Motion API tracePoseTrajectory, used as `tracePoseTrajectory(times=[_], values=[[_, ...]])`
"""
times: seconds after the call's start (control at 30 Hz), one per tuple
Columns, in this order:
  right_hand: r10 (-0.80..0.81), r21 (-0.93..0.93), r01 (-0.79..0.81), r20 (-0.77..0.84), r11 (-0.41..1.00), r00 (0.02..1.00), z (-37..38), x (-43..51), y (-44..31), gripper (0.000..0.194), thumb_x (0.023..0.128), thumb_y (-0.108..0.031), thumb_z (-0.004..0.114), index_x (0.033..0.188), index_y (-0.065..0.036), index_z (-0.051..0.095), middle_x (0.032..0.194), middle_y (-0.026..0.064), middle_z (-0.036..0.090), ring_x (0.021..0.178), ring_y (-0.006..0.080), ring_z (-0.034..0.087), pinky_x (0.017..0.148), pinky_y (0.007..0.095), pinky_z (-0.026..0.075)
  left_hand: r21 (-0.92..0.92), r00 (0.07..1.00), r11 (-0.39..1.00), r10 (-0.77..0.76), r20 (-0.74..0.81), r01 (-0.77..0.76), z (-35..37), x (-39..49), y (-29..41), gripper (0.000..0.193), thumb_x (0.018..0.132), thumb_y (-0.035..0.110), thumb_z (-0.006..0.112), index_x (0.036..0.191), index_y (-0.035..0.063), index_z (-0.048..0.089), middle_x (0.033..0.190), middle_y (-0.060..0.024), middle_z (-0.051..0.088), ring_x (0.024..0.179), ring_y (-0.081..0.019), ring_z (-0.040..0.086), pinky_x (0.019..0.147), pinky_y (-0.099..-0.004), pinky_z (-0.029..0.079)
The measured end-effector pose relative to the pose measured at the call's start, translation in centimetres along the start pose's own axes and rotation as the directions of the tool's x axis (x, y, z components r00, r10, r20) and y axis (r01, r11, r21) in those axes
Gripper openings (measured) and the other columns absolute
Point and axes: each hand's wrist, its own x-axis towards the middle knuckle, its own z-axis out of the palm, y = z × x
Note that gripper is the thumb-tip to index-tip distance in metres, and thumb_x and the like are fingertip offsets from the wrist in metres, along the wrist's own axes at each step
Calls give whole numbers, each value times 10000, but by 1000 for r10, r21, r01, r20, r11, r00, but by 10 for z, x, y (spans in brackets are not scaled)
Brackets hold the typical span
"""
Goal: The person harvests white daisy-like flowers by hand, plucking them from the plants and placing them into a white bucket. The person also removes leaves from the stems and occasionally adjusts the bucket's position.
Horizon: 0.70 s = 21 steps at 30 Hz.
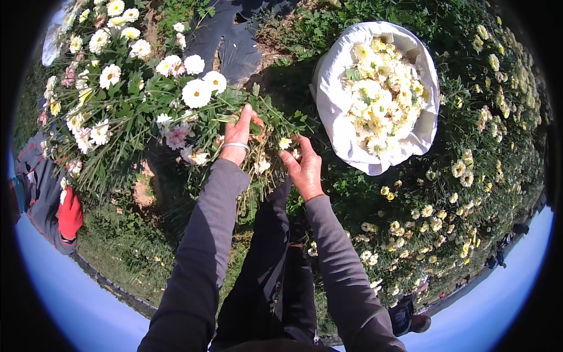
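Note:
My left hand [236, 137], with a pale bracelet at the wrist, is closed around leafy green chrysanthemum stems [264, 108]. My right hand [305, 169] is just to its right, thumb and forefinger bent around a whitish flower head [297, 153] that the fingers partly hide. A small pale-yellow bloom [285, 143] shows at the fingertips. Two large white chrysanthemums [196, 93] stand up and left of my left hand, and a pink one [177, 137] lies lower beside it. Drying stems and faded blooms [261, 165] hang below my hands.
A white cloth-like sack [332, 110] stands open at right, holding many picked flower heads [382, 101]. Black plastic sheeting [235, 57] covers ground ahead. Another person's red-gloved hand [70, 215] is at far left. Flowering rows [435, 224] spread right, with another person [402, 314] lower right.

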Motion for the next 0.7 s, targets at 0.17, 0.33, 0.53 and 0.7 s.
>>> tracePoseTrajectory(times=[0.17,0.33,0.53,0.7], values=[[-116,60,119,-50,991,992,17,29,-10,308,764,-239,615,931,11,547,618,150,587,552,249,597,546,315,455,-140,997,987,-71,26,74,3,-1,1,313,846,382,517,813,71,533,720,-57,574,634,-124,555,524,-253,482],[-271,-476,238,-2,847,962,7,43,-16,139,779,-153,540,812,-27,492,578,181,555,577,361,561,520,422,441,-127,996,989,-68,66,76,4,5,0,316,848,381,515,813,68,534,720,-64,569,635,-124,552,529,-254,485],[-387,-280,357,-56,891,921,-32,4,-39,92,771,-53,552,841,-34,495,540,110,537,459,297,538,460,343,445,-301,982,936,-190,-4,180,-4,9,4,326,844,374,529,827,48,515,726,-96,576,604,-183,549,507,-300,463],[-369,-482,210,-263,850,891,-128,-10,-67,413,761,-82,586,1156,-55,466,1036,165,519,920,273,540,762,366,450,-383,980,903,-195,47,198,-8,13,5,293,865,341,504,832,50,492,739,-124,563,583,-195,533,522,-304,463]])
